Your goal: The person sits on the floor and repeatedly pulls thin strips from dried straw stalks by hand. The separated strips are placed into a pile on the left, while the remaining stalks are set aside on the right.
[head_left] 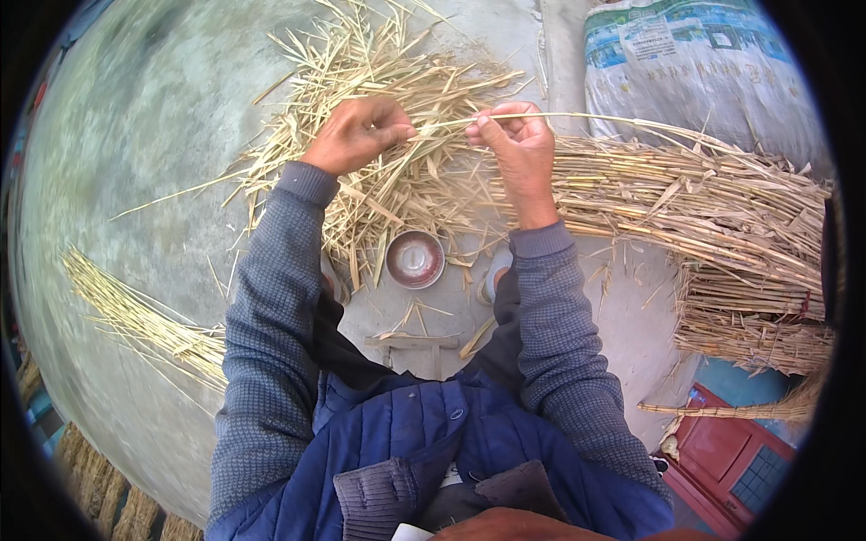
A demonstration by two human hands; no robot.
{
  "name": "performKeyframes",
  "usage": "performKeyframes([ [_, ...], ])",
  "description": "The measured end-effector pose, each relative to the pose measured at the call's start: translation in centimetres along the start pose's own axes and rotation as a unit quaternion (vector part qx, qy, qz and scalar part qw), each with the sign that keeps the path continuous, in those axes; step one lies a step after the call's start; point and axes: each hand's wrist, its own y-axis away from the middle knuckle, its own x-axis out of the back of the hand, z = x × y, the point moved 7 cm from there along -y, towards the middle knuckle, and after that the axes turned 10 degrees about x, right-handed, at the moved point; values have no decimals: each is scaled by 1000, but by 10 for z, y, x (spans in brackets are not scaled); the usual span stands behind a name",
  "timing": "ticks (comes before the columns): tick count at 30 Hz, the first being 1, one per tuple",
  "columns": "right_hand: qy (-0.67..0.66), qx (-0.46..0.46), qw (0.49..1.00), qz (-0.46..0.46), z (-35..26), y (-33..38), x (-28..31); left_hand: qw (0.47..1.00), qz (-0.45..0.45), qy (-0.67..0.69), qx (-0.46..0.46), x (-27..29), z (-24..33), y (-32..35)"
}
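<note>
1. The left hand (358,133) is curled, its fingertips pinched together on the near end of a single straw stalk (577,117), above a loose heap of husks and leaf scraps (379,180).
2. The right hand (516,135) is also closed in a pinch, thumb against forefinger, gripping the same stalk just beside the left hand; the two hands are near each other but apart.
3. The stalk runs from the hands out to the right in a long pale line, passing over a thick bundle of straw (704,198) that lies on the ground on the person's right.
4. A small round metal bowl (416,259) sits on the concrete floor (144,153) between the person's feet, just below the heap.
5. A thin sheaf of cleaned yellow stalks (135,311) lies on the floor to the left, well apart from the hands.
6. A printed white sack (695,63) stands behind the bundle at the upper right.
7. A red box (731,460) shows at the lower right, with a broom-like straw tuft (749,410) across it.
8. Grey knitted sleeves (271,316) and a blue quilted vest (433,433) fill the lower middle.
</note>
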Motion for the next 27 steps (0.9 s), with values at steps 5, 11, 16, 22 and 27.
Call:
performKeyframes([
  [5,1,7,1000,-8,-2,-2,-2,1000,-5,2,-2,0,1,1],
  [11,6,4,1000,-12,-1,-1,-2,1000,4,1,0,-2,2,2],
  [16,41,-5,999,-27,6,1,2,999,-48,9,12,-9,-5,2],
  [22,360,84,925,-85,9,7,-4,986,29,-134,-99,1,2,22],
  [27,480,64,866,-123,17,3,14,968,90,-220,-76,38,-53,58],
])
